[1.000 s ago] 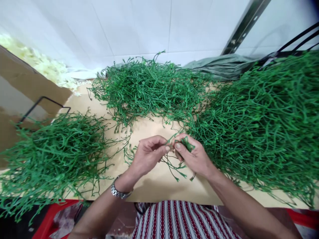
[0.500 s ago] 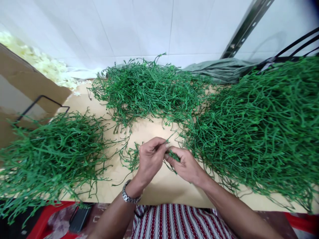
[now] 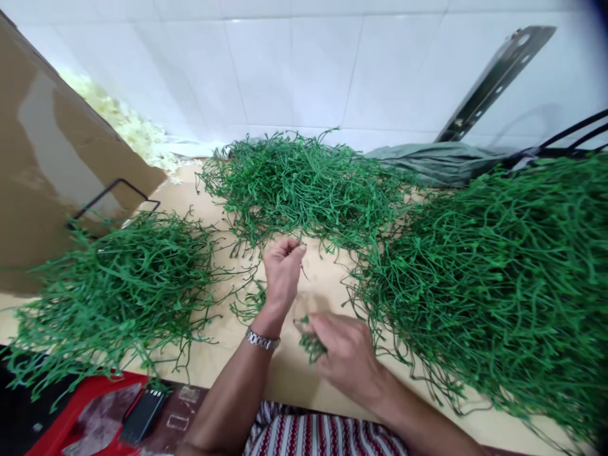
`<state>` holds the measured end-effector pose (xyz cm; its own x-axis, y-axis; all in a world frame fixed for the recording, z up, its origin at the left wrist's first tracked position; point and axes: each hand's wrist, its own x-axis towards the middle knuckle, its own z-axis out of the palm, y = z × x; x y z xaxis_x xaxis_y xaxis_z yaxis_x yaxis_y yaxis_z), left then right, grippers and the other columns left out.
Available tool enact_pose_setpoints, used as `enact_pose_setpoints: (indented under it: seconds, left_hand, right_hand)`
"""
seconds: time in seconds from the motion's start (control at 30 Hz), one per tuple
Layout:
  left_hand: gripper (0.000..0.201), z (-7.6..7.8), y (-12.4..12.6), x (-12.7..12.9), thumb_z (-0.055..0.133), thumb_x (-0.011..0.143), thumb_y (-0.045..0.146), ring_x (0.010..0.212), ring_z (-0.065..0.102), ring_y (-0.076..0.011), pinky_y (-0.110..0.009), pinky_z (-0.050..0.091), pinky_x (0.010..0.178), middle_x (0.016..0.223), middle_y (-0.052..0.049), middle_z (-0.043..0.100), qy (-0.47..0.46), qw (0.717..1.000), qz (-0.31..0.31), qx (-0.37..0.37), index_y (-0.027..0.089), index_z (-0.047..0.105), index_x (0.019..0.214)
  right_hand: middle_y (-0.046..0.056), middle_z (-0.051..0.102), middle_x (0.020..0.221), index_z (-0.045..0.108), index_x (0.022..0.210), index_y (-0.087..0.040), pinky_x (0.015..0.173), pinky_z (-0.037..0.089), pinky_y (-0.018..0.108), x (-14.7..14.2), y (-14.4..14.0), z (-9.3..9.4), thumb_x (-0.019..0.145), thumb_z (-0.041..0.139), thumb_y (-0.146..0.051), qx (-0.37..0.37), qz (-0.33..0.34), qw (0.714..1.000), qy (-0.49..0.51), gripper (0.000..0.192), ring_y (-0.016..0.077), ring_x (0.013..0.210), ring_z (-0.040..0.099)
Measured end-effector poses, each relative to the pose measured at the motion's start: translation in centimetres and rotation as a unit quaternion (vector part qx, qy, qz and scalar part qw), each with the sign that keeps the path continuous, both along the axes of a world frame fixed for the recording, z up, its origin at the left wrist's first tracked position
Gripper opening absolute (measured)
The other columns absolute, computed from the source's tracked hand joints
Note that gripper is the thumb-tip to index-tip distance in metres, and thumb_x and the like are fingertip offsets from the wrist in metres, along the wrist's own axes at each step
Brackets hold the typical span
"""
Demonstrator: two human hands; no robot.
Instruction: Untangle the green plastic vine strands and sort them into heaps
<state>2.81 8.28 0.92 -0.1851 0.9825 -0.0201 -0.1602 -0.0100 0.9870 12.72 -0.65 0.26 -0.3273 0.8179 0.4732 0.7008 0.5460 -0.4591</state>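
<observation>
The left hand point(image 3: 284, 273), pinching what looks, through blur, like a thin stem point(image 3: 304, 272), has parted from the right hand point(image 3: 350, 353), which grips a small green bunch point(image 3: 312, 347) nearer the table's point(image 3: 329, 273) front, suggesting stem and bunch are separate.

– What's in your left hand point(image 3: 282, 275)?
– You pinch a thin stem point(image 3: 304, 272) there; your right hand point(image 3: 349, 354), nearer you, grips a small green bunch point(image 3: 312, 347).
– And around you?
– On your table point(image 3: 330, 272) lie three large green piles point(image 3: 503, 272): left, far and right.
</observation>
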Motion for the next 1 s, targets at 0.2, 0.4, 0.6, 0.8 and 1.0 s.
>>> enact_pose_setpoints:
  seconds: [0.2, 0.4, 0.6, 0.8, 1.0]
  left_hand:
    - [0.014, 0.7, -0.1, -0.4, 0.059, 0.065, 0.017, 0.037, 0.030, -0.0030, -0.017, 0.023, 0.036, 0.044, 0.008, 0.039, -0.016, 0.998, -0.062, 0.011, 0.015, 0.047, 0.057]
    - [0.013, 0.3, -1.1, 0.0, 0.062, 0.066, 0.020, 0.036, 0.035, -0.0036, -0.015, 0.028, 0.033, 0.044, 0.007, 0.043, -0.061, 0.992, -0.112, -0.015, 0.014, 0.052, 0.061]
    - [0.015, 0.2, -1.5, 0.6, 0.064, 0.063, 0.021, 0.035, 0.040, -0.0041, -0.015, 0.034, 0.031, 0.046, 0.007, 0.045, -0.088, 0.989, -0.107, -0.049, 0.013, 0.051, 0.061]
    - [0.011, 0.4, -1.4, 0.8, 0.061, 0.064, 0.020, 0.032, 0.037, -0.0037, -0.015, 0.030, 0.029, 0.043, 0.007, 0.046, -0.057, 0.993, -0.088, -0.046, 0.014, 0.053, 0.061]
    - [0.008, -0.3, -1.4, 1.1, 0.060, 0.063, 0.015, 0.040, 0.038, -0.0031, -0.014, 0.030, 0.039, 0.043, 0.006, 0.048, -0.021, 0.998, -0.064, -0.013, 0.013, 0.055, 0.057]
  right_hand:
    - [0.004, 0.051, 0.072, 0.052, 0.079, -0.017, 0.061, 0.038, 0.026, 3.7, 2.6, 2.4, 0.072, 0.044, -0.005, -0.033, -0.058, 0.997, 0.050, 0.016, 0.0155, 0.067, 0.049]
    - [0.011, 0.052, 0.101, 0.048, 0.086, -0.017, 0.082, 0.039, 0.033, 3.0, 4.9, 1.5, 0.079, 0.044, -0.012, -0.076, -0.012, 0.991, 0.112, 0.009, 0.0202, 0.098, 0.048]
    - [-0.003, 0.045, 0.061, 0.043, 0.076, -0.018, 0.053, 0.035, 0.022, 1.5, 4.8, -0.7, 0.087, 0.038, -0.025, -0.217, -0.030, 0.955, 0.200, 0.013, 0.0098, 0.053, 0.040]
    - [-0.002, 0.051, 0.070, 0.048, 0.084, -0.018, 0.058, 0.037, 0.021, 1.5, 4.2, -1.0, 0.086, 0.040, -0.032, -0.291, -0.005, 0.915, 0.280, 0.016, 0.0092, 0.059, 0.044]
    - [-0.005, 0.044, 0.057, 0.044, 0.073, -0.018, 0.045, 0.030, 0.019, 0.6, 4.1, -1.1, 0.077, 0.052, -0.034, -0.368, -0.048, 0.871, 0.323, 0.018, 0.0077, 0.049, 0.037]
